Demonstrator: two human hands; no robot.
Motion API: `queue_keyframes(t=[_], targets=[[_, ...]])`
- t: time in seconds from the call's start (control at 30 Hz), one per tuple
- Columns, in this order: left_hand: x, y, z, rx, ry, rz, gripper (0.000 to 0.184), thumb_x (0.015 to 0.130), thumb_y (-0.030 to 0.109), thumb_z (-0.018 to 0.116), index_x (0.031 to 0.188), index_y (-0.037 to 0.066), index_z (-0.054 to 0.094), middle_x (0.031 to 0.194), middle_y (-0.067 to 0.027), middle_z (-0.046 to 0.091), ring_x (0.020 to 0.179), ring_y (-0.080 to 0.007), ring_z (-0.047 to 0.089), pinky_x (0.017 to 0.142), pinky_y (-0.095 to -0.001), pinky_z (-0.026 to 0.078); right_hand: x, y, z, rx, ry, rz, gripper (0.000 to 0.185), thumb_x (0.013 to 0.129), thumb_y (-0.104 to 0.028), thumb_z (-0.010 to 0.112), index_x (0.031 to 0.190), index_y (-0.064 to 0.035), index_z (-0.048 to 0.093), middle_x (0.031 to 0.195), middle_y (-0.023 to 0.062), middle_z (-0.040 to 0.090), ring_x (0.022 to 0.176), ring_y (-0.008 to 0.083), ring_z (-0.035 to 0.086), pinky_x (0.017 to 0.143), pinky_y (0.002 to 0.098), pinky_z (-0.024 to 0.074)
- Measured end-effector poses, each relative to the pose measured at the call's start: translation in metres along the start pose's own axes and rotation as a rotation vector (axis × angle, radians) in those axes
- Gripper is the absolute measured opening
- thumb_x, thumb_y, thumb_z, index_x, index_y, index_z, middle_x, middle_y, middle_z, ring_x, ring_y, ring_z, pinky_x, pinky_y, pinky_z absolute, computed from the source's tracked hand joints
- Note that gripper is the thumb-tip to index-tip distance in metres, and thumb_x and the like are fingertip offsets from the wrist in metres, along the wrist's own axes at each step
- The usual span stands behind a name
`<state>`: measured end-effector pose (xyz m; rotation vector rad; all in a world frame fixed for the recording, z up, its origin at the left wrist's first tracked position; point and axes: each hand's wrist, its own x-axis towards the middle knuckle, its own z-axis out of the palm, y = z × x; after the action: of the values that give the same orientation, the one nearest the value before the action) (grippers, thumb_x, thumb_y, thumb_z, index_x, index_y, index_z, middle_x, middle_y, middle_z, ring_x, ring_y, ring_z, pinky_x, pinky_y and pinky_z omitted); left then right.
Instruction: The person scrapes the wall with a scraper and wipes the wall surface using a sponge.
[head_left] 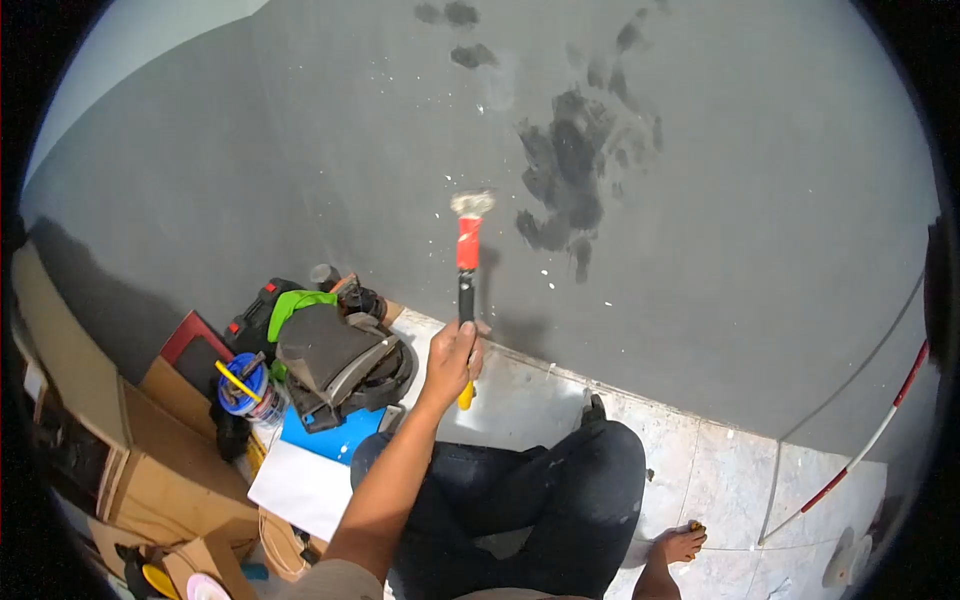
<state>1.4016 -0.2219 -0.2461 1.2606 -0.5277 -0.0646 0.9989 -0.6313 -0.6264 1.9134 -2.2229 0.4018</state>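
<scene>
My left hand (452, 365) is wrapped round the handle of a hammer (468, 245), held upright in front of the grey wall. Its handle is red near the top, black in the middle and yellow at the butt, and the pale head looks slightly blurred. Down at the right, by the tiled floor, my right hand (683, 543) has its fingers curled. A small yellow and dark thing shows at its fingertips, too small to name. My legs (510, 490) in dark trousers are folded between the two hands.
The grey wall (700, 250) carries dark patches and white specks. At the left stand a backpack (340, 355), a blue-rimmed bucket (243, 383) of tools, a blue folder (325, 432), a white sheet (310, 488) and cardboard (170, 490). A red-white pole (868, 448) leans at the right.
</scene>
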Motion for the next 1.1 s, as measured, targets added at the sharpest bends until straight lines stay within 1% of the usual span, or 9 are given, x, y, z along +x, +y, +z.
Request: queue_keyframes(t=[0.07,0.13,0.2,0.23,0.33,0.43,0.53,0.67,1.1], targets=[[0.003,-0.007,-0.014,-0.053,0.088,-0.02,0.03,0.114,0.029,0.049,0.114,0.002,0.061,0.062,0.0008,0.049,0.048,-0.0083,0.044,0.045,-0.0249,0.036,0.003,-0.006,-0.004,0.054,-0.017,-0.014,0.043,0.105,-0.028,0.049,0.147,-0.0193,0.048,0.15,0.0002,0.05,0.131,0.0317,0.056,0.098,0.057,0.0438],[0.011,-0.007,-0.029,0.056,0.189,0.01,0.022,0.113,0.022,0.051,0.117,0.002,0.061,0.063,-0.0004,0.051,0.049,-0.0084,0.046,0.046,-0.0246,0.037,0.024,-0.029,-0.001,0.113,-0.131,-0.021,0.045,0.107,-0.031,0.049,0.147,-0.01,0.048,0.145,0.0109,0.053,0.126,0.0355,0.058,0.1,0.055,0.045],[0.023,-0.016,-0.053,0.051,0.175,0.044,0.019,0.111,0.016,0.054,0.121,0.002,0.061,0.063,-0.0003,0.051,0.049,-0.0075,0.046,0.045,-0.0244,0.036,0.044,-0.068,0.015,0.914,0.056,-0.459,0.054,0.11,-0.037,0.047,0.147,0.0033,0.044,0.137,0.0214,0.056,0.12,0.0356,0.06,0.104,0.0484,0.0462],[0.031,-0.019,-0.062,0.062,0.193,0.029,0.02,0.111,0.018,0.053,0.12,0.003,0.061,0.064,-0.0001,0.052,0.049,-0.0076,0.047,0.045,-0.0239,0.037,0.052,-0.122,-0.025,1.295,0.071,-0.66,0.06,0.112,-0.034,0.048,0.147,0.0132,0.039,0.132,0.0277,0.058,0.12,0.0346,0.06,0.108,0.0422,0.0453],[0.058,-0.032,-0.073,0.031,0.234,0.02,0.022,0.112,0.021,0.054,0.119,0.003,0.063,0.065,0.0007,0.051,0.049,-0.0067,0.046,0.045,-0.0236,0.037,0.031,-0.284,-0.277,1.498,-0.117,-0.898,0.06,0.101,-0.001,0.056,0.156,0.006,0.034,0.138,0.0247,0.059,0.126,0.0332,0.06,0.111,0.044,0.0455],[0.079,-0.055,-0.074,-0.058,0.292,0.023,0.023,0.111,0.022,0.056,0.118,0.002,0.065,0.064,0.0015,0.05,0.049,-0.0053,0.044,0.045,-0.0236,0.036,0.001,-0.389,-0.461,1.219,0.53,-1.566,0.051,0.084,0.014,0.064,0.132,-0.0007,0.066,0.128,0.0212,0.067,0.112,0.0367,0.067,0.1,0.0426,0.0526],[0.074,-0.084,-0.084,-0.1,0.349,-0.034,0.023,0.111,0.023,0.057,0.117,0.002,0.065,0.06,0.0032,0.047,0.047,-0.0045,0.042,0.044,-0.0234,0.036,-0.053,-0.465,-0.571,1.193,0.83,-1.982,0.052,0.081,0.002,0.07,0.132,0.0001,0.068,0.133,0.017,0.064,0.108,0.0339,0.065,0.095,0.0462,0.0531],[0.053,-0.098,-0.099,-0.046,0.43,-0.109,0.023,0.111,0.025,0.057,0.11,0.004,0.065,0.06,0.0045,0.046,0.047,-0.004,0.042,0.043,-0.0229,0.035,-0.096,-0.56,-0.649,0.87,1.244,-2.026,0.047,0.083,-0.007,0.068,0.13,-0.001,0.064,0.122,0.0127,0.064,0.115,0.0287,0.062,0.097,0.0419,0.0514],[0.059,-0.079,-0.099,-0.289,0.494,-0.088,0.029,0.113,0.031,0.053,0.114,0.005,0.064,0.063,0.0025,0.046,0.048,-0.0061,0.044,0.045,-0.0245,0.038,-0.098,-0.636,-0.649,0.605,1.3,-2.033,0.029,0.087,-0.009,0.066,0.116,-0.0084,0.063,0.122,0.0042,0.065,0.115,0.0257,0.059,0.097,0.0384,0.0532]])
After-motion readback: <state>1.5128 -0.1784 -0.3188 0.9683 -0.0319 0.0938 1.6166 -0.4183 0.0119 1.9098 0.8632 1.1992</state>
